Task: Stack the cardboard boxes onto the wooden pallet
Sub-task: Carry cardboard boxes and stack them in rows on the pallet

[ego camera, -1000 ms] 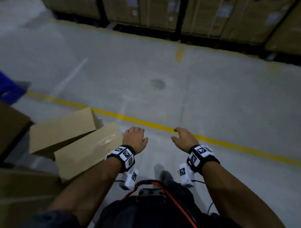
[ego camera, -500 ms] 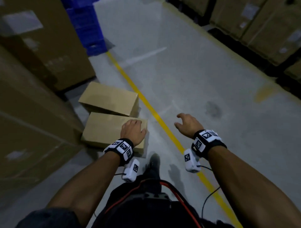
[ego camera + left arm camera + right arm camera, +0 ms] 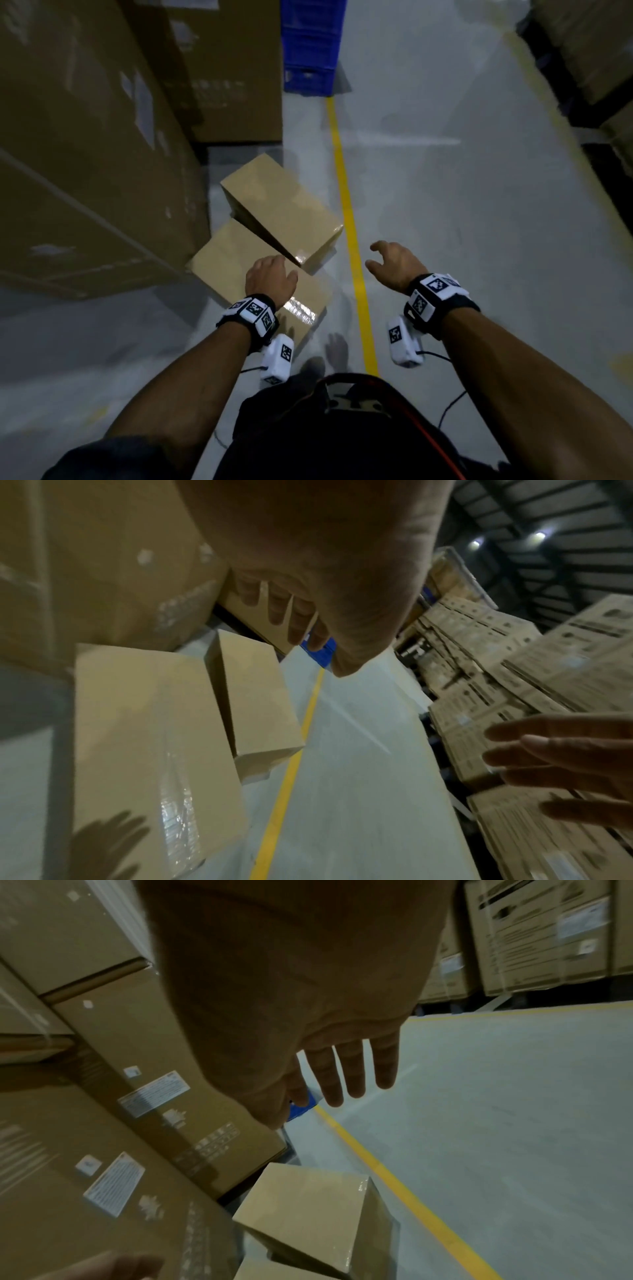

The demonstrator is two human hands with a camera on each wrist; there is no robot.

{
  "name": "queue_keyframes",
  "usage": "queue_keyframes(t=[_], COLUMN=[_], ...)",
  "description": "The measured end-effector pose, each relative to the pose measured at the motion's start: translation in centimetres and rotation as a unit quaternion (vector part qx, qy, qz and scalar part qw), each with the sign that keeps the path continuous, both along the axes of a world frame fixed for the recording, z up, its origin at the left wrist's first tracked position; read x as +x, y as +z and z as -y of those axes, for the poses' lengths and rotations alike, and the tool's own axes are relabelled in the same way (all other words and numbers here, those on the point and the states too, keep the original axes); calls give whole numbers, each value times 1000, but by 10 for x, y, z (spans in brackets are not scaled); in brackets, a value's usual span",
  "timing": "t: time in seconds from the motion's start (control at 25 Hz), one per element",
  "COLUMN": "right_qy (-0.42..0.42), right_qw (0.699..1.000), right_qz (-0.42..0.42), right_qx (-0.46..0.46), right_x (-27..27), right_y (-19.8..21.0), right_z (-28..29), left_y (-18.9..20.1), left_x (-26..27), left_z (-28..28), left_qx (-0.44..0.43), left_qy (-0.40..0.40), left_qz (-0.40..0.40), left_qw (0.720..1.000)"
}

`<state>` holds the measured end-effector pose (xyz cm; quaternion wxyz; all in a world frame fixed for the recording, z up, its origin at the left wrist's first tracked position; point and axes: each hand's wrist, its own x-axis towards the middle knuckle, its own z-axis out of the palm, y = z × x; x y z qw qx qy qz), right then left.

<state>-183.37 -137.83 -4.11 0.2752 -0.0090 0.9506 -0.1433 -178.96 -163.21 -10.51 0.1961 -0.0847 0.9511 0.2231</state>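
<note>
Two small plain cardboard boxes lie on the grey floor just left of a yellow line. The far box (image 3: 281, 209) leans tilted onto the near box (image 3: 226, 260), which has shiny tape along its edge. My left hand (image 3: 270, 279) hovers over the near box with relaxed fingers and holds nothing; its shadow falls on the near box (image 3: 147, 737). My right hand (image 3: 390, 262) is out over the floor right of the line, fingers spread and empty. In the right wrist view the right hand (image 3: 349, 1069) is well above the far box (image 3: 308, 1218). No wooden pallet shows in any view.
Tall cartons (image 3: 85, 154) wall off the left, close behind the two boxes. Blue crates (image 3: 310, 44) stand at the far end of the yellow line (image 3: 349, 212). More stacked cartons (image 3: 599, 51) line the right side. Bare floor (image 3: 479, 222) lies between.
My view has swung left, so the two boxes now lie straight ahead instead of at the left edge. Both hands have stayed out in front, empty, the left one now over the near box.
</note>
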Motion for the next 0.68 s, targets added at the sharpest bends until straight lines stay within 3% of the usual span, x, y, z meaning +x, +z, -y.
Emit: queue_keyframes(t=[0.24, 0.48, 0.68], right_qy=[144, 244, 252], right_qw=[989, 964, 949], right_qz=[36, 89, 162], right_qx=[-21, -59, -101], right_x=[-100, -191, -236], right_y=[-22, -73, -117], right_z=[47, 88, 101], left_y=[-13, -30, -44], left_x=[-19, -38, -49], left_z=[28, 24, 9], left_qx=[34, 28, 32], left_qy=[212, 415, 504], left_qz=[26, 53, 74], left_qw=[976, 908, 860])
